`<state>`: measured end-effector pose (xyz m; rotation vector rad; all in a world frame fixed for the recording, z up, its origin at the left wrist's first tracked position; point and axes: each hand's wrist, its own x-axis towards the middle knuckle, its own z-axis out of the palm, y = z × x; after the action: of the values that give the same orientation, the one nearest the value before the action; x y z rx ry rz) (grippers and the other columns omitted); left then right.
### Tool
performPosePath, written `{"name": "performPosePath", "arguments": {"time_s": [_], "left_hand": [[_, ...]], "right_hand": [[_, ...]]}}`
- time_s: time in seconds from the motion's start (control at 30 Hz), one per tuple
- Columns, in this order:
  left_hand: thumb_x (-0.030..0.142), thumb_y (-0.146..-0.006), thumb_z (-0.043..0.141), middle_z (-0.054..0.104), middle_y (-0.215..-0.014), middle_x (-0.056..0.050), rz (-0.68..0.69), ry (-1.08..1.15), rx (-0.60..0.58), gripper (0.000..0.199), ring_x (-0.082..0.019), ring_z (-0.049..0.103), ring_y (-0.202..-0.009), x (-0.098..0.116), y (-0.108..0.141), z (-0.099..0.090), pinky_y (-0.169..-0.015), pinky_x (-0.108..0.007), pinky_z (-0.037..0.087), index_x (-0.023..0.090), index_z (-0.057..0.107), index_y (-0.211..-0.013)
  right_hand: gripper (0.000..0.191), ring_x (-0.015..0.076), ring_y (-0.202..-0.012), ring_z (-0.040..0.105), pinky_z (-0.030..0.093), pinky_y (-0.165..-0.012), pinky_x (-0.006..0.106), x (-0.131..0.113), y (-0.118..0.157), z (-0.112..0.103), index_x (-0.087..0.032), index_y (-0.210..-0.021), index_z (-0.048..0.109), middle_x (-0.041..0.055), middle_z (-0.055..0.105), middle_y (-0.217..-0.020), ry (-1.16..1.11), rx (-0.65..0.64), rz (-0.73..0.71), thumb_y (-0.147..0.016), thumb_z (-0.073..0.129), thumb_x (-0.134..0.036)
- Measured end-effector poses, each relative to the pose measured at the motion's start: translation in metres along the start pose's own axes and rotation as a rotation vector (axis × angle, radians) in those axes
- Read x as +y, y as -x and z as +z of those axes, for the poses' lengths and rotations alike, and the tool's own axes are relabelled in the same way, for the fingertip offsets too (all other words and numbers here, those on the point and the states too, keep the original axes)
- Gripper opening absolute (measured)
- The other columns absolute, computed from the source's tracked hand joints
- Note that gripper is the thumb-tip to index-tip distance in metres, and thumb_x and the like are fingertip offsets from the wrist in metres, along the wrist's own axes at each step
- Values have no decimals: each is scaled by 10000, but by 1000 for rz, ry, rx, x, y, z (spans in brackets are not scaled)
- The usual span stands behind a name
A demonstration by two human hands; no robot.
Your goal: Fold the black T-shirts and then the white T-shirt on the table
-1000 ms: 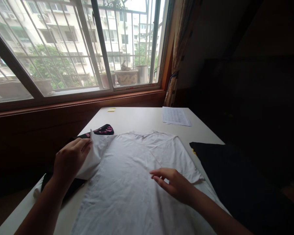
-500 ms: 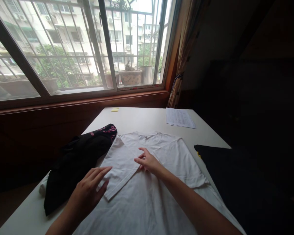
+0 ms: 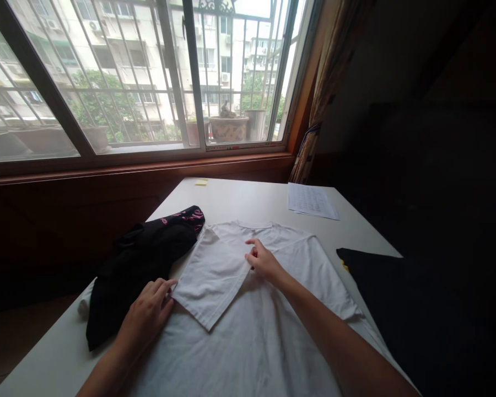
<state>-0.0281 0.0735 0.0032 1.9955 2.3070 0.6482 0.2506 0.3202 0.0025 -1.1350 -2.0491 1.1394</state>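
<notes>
A white T-shirt (image 3: 248,331) lies spread on the white table (image 3: 248,198), its collar toward the window. Its left sleeve (image 3: 215,275) is folded inward over the body, while the right sleeve lies out to the side. My left hand (image 3: 151,309) is closed at the folded part's left edge, pinching the fabric with thumb and fingertips. My right hand (image 3: 262,262) pinches the inner edge of the folded sleeve near the shirt's middle, its index finger stretched out.
Black clothing with pink lettering (image 3: 140,264) lies left of the shirt. Dark fabric (image 3: 397,298) covers the right table edge. Papers (image 3: 313,200) and a yellow note (image 3: 201,182) are at the far side, below the window (image 3: 235,82).
My left hand has closed on the shirt's left edge. My right hand has closed on the folded sleeve, which has shifted to the right. The camera view has turned slightly left.
</notes>
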Motion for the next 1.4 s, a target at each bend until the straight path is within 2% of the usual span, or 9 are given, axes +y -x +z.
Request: {"name": "performPosePath", "arguments": {"time_s": [0.1,0.23,0.37,0.47,0.73,0.93,1.13,1.27,1.4], "left_hand": [[259,-944,499,677,-1038,-48,12,7,32,287,-239,670,-945,-1,0,4,-820,-356,554,261,642,-1192],[273,-953,493,676,-988,-38,15,47,81,219,-213,678,-850,-2,3,8,-772,-328,545,251,633,-1120],[274,-956,490,670,-959,-28,7,65,102,207,-198,678,-812,-1,4,8,-728,-304,539,255,615,-1119],[284,-963,483,665,-941,-19,5,81,112,185,-184,676,-781,0,5,7,-693,-282,533,268,610,-1096],[253,-953,492,654,-961,-14,41,118,140,184,-183,678,-810,-7,6,13,-693,-263,531,288,597,-1099],[216,-951,483,625,-936,-14,50,50,117,169,-171,640,-779,-7,5,15,-659,-254,512,285,614,-1034],[189,-936,475,615,-905,-26,44,-73,127,177,-190,612,-791,-2,5,12,-665,-283,517,276,616,-999],[176,-924,484,625,-994,-40,49,-122,126,190,-217,614,-877,3,7,9,-730,-326,536,279,608,-1025],[201,-931,516,626,-1048,-53,86,-80,108,136,-237,613,-921,5,7,8,-800,-370,545,274,604,-1005]], "right_hand": [[337,150,-658,594,444,-675,259,2,-9,-5,-222,-1162,623,-59,594,-681,204,22,-43,-832,578,-171],[169,178,-783,631,463,-764,288,-9,-34,0,-196,-996,727,30,698,-834,309,28,-134,-886,600,-198],[164,197,-912,650,465,-886,303,-27,-68,28,-181,-954,767,80,721,-970,323,-17,-258,-932,634,-273],[226,212,-991,643,453,-926,306,-37,-95,53,-181,-1028,767,94,723,-1057,300,-55,-230,-929,676,-362],[196,185,-839,658,450,-720,257,-44,-142,93,-184,-933,750,41,752,-902,242,-137,-122,-930,660,-358],[197,185,-882,645,443,-760,268,-54,-151,109,-207,-931,723,40,741,-946,278,-86,-119,-955,627,-378],[227,246,-1050,585,419,-917,351,-58,-140,122,-206,-971,698,97,697,-1092,378,14,-155,-978,613,-416],[242,261,-1082,546,417,-945,374,-55,-129,127,-206,-1113,635,109,646,-1149,494,91,-254,-994,590,-411],[217,270,-1069,526,429,-941,391,-51,-122,127,-198,-1108,599,116,621,-1126,578,129,-365,-1022,523,-382]]}}
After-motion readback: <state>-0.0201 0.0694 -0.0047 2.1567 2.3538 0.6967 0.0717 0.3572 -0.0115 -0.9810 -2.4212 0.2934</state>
